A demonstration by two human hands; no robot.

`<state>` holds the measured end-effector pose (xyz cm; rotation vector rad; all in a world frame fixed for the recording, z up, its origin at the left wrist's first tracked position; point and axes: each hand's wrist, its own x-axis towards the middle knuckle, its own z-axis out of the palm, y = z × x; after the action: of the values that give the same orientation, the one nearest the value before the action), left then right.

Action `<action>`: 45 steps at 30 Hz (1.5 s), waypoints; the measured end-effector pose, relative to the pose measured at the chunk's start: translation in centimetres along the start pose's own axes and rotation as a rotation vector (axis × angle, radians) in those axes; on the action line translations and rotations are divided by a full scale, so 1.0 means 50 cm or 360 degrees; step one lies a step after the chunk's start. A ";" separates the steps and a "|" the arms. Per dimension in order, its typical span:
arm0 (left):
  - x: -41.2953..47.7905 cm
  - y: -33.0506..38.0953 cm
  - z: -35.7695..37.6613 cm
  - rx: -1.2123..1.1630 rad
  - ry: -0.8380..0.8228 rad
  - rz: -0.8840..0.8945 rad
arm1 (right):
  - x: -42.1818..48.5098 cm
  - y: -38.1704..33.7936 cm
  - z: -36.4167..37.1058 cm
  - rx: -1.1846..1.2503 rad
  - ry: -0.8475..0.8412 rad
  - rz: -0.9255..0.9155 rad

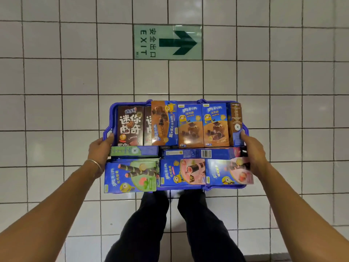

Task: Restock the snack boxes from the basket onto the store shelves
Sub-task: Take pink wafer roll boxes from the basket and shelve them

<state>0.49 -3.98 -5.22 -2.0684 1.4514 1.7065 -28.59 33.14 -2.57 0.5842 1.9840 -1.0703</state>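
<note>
Basket (111, 111) carried in both grips, snack boxes (190, 125) packed tight.
The left grip (100, 148) curls round the basket's 9 o'clock rim and the right grip (253, 150) clamps the 3 o'clock rim, thumb on a box. It's over the tiled floor (56, 76), with an exit sign (168, 42) at 12 o'clock.

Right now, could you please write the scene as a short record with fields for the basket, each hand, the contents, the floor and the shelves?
basket: blue, held up over the floor
left hand: grips the basket's left rim
right hand: grips the basket's right side
snack boxes: many, filling the basket
floor: white tiles, with a green exit sign
shelves: not in view
</note>
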 end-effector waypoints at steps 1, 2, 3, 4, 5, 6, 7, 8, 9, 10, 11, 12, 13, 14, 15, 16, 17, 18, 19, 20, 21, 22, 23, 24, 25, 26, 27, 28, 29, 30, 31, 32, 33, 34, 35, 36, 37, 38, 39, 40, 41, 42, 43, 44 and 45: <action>-0.026 0.020 -0.025 0.0003 -0.0006 0.0063 | -0.026 -0.025 -0.010 0.0012 -0.0037 0.0002; -0.055 0.043 -0.052 0.0011 -0.0019 0.0119 | -0.057 -0.054 -0.021 0.0029 -0.0073 -0.0025; -0.086 0.067 -0.082 0.0016 -0.0031 0.0167 | -0.093 -0.083 -0.032 0.0033 -0.0108 -0.0072; -0.119 0.092 -0.111 0.0002 -0.0034 0.0214 | -0.133 -0.113 -0.042 0.0045 -0.0141 -0.0117; -0.160 0.126 -0.145 -0.0044 -0.0036 0.0248 | -0.182 -0.151 -0.051 0.0073 -0.0173 -0.0162; -0.194 0.154 -0.170 -0.0092 -0.0044 0.0257 | -0.223 -0.182 -0.057 0.0088 -0.0197 -0.0183; -0.221 0.179 -0.191 -0.0133 -0.0051 0.0270 | -0.260 -0.207 -0.061 0.0097 -0.0210 -0.0211; -0.259 0.214 -0.222 -0.0153 -0.0054 0.0288 | -0.307 -0.240 -0.065 0.0091 -0.0209 -0.0255; -0.298 0.246 -0.250 -0.0170 -0.0046 0.0309 | -0.357 -0.269 -0.066 0.0105 -0.0201 -0.0289; -0.338 0.278 -0.281 -0.0202 -0.0021 0.0326 | -0.409 -0.298 -0.067 0.0149 -0.0166 -0.0315; -0.375 0.314 -0.313 -0.0244 0.0015 0.0348 | -0.457 -0.331 -0.066 0.0207 -0.0124 -0.0347; -0.410 0.352 -0.345 -0.0274 0.0045 0.0374 | -0.503 -0.364 -0.063 0.0246 -0.0096 -0.0371; -0.439 0.386 -0.379 -0.0288 0.0057 0.0397 | -0.545 -0.393 -0.061 0.0264 -0.0088 -0.0395; -0.466 0.421 -0.412 -0.0300 0.0058 0.0420 | -0.587 -0.425 -0.057 0.0269 -0.0082 -0.0411; -0.492 0.455 -0.443 -0.0323 0.0063 0.0448 | -0.624 -0.457 -0.052 0.0279 -0.0082 -0.0423; -0.516 0.487 -0.474 -0.0363 0.0077 0.0474 | -0.660 -0.490 -0.047 0.0302 -0.0083 -0.0421; -0.535 0.519 -0.502 -0.0410 0.0098 0.0497 | -0.688 -0.525 -0.041 0.0330 -0.0084 -0.0424; -0.553 0.553 -0.527 -0.0436 0.0112 0.0520 | -0.716 -0.563 -0.034 0.0348 -0.0081 -0.0435; -0.567 0.584 -0.550 -0.0435 0.0123 0.0549 | -0.740 -0.598 -0.025 0.0350 -0.0087 -0.0459; -0.579 0.617 -0.571 -0.0424 0.0132 0.0583 | -0.765 -0.634 -0.015 0.0347 -0.0097 -0.0483; -0.583 0.649 -0.593 -0.0416 0.0147 0.0604 | -0.781 -0.669 -0.004 0.0359 -0.0108 -0.0500; -0.586 0.681 -0.613 -0.0382 0.0164 0.0625 | -0.794 -0.702 0.007 0.0375 -0.0108 -0.0507; -0.586 0.713 -0.629 -0.0344 0.0185 0.0652 | -0.800 -0.733 0.019 0.0377 -0.0111 -0.0522; -0.588 0.743 -0.643 -0.0315 0.0201 0.0684 | -0.804 -0.765 0.034 0.0366 -0.0129 -0.0534; -0.580 0.771 -0.656 -0.0308 0.0216 0.0714 | -0.804 -0.798 0.051 0.0367 -0.0147 -0.0534; -0.569 0.800 -0.666 -0.0320 0.0233 0.0723 | -0.800 -0.833 0.069 0.0376 -0.0158 -0.0529; -0.555 0.827 -0.675 -0.0345 0.0241 0.0720 | -0.792 -0.869 0.088 0.0382 -0.0165 -0.0527; -0.539 0.858 -0.683 -0.0362 0.0243 0.0724 | -0.782 -0.903 0.110 0.0391 -0.0163 -0.0527; -0.521 0.888 -0.687 -0.0385 0.0233 0.0719 | -0.771 -0.938 0.132 0.0398 -0.0164 -0.0537; -0.501 0.921 -0.690 -0.0391 0.0221 0.0712 | -0.755 -0.972 0.154 0.0403 -0.0165 -0.0554; -0.477 0.956 -0.693 -0.0392 0.0213 0.0707 | -0.737 -1.008 0.177 0.0411 -0.0169 -0.0569; -0.455 0.989 -0.694 -0.0395 0.0215 0.0702 | -0.719 -1.042 0.199 0.0421 -0.0171 -0.0577; -0.432 1.029 -0.697 -0.0426 0.0219 0.0688 | -0.701 -1.078 0.220 0.0438 -0.0185 -0.0569; -0.408 1.067 -0.702 -0.0468 0.0217 0.0671 | -0.684 -1.116 0.239 0.0451 -0.0209 -0.0553; -0.384 1.107 -0.709 -0.0479 0.0203 0.0657 | -0.671 -1.154 0.257 0.0451 -0.0224 -0.0540; -0.364 1.148 -0.716 -0.0479 0.0178 0.0642 | -0.662 -1.192 0.275 0.0450 -0.0223 -0.0535; -0.343 1.184 -0.725 -0.0496 0.0146 0.0617 | -0.654 -1.230 0.294 0.0457 -0.0233 -0.0531; -0.325 1.224 -0.733 -0.0552 0.0105 0.0583 | -0.644 -1.271 0.311 0.0474 -0.0256 -0.0530; -0.303 1.265 -0.743 -0.0608 0.0070 0.0550 | -0.635 -1.315 0.329 0.0480 -0.0276 -0.0528; -0.284 1.303 -0.752 -0.0654 0.0065 0.0561 | -0.626 -1.358 0.347 0.0467 -0.0282 -0.0529; -0.260 1.348 -0.759 -0.0685 0.0077 0.0581 | -0.618 -1.402 0.365 0.0462 -0.0276 -0.0537; -0.239 1.388 -0.765 -0.0671 0.0086 0.0605 | -0.611 -1.445 0.384 0.0472 -0.0279 -0.0552; -0.217 1.431 -0.774 -0.0631 0.0103 0.0624 | -0.601 -1.487 0.403 0.0493 -0.0302 -0.0565; -0.196 1.472 -0.781 -0.0589 0.0125 0.0640 | -0.589 -1.527 0.422 0.0519 -0.0331 -0.0572; -0.173 1.513 -0.787 -0.0586 0.0139 0.0628 | -0.579 -1.566 0.443 0.0543 -0.0352 -0.0580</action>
<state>-23.44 -63.34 51.79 -2.1568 1.7850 2.2011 -56.74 -28.40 51.11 0.2628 1.7619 -1.6428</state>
